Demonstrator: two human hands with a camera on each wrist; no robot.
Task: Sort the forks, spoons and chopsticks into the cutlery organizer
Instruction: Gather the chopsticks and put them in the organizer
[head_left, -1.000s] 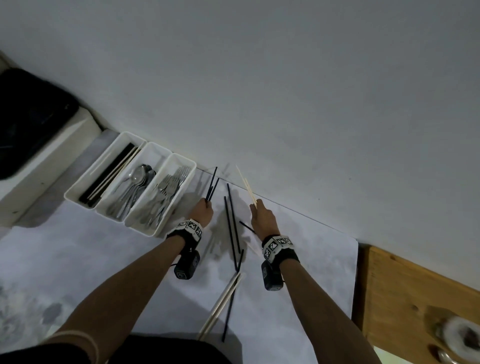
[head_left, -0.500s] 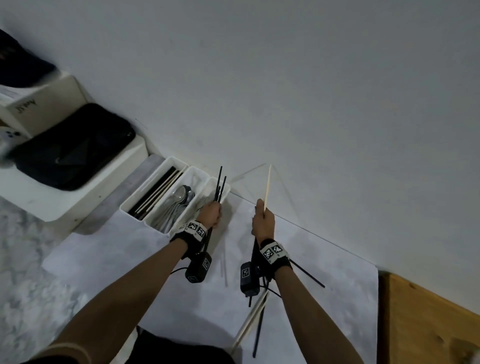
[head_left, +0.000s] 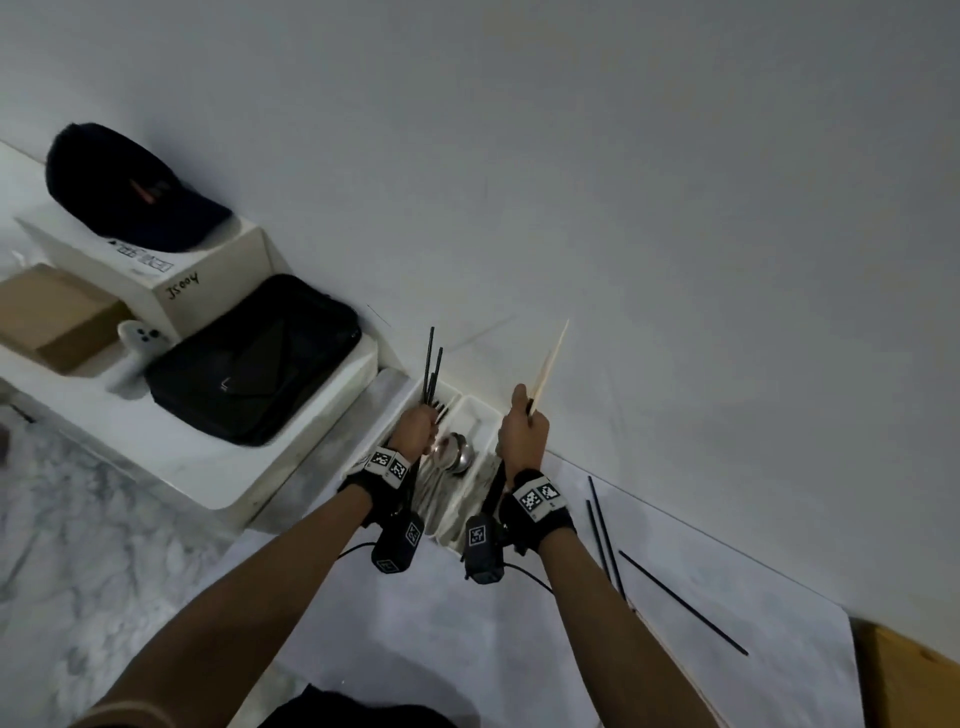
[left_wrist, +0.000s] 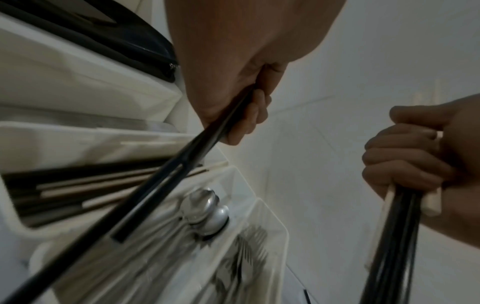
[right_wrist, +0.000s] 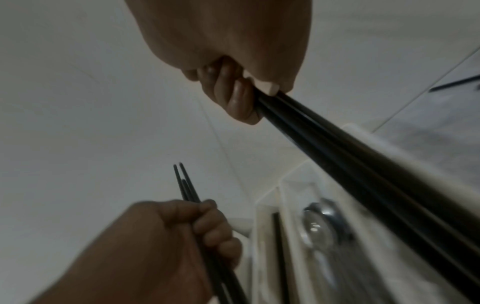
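Both fists have travelled leftward since a second ago, off the sheet with the loose sticks and up over the white organizer (head_left: 470, 525). My left hand (head_left: 413, 428) is curled tight round a bundle of black chopsticks (head_left: 431, 369), tips pointing up toward the wall, and hangs over the organizer's left end. My right hand (head_left: 524, 434) is closed on a mixed bundle, pale chopsticks (head_left: 551, 364) sticking up above the knuckles, held over the right-hand slot; both forearms reach forward side by side. From my head I see three more black sticks (head_left: 680, 603) lying on the white sheet (head_left: 753, 670) of the table to my right, and a black bag (head_left: 249, 364) and a cap (head_left: 124, 182) to the left. My left wrist view shows what the arms hide from above: chopsticks (left_wrist: 78, 185) already lying in the far slot, spoons (left_wrist: 205, 209) in the middle one, forks (left_wrist: 249, 251) in the nearest. My right wrist view shows dark sticks running back out of that grip beside the pale ends.
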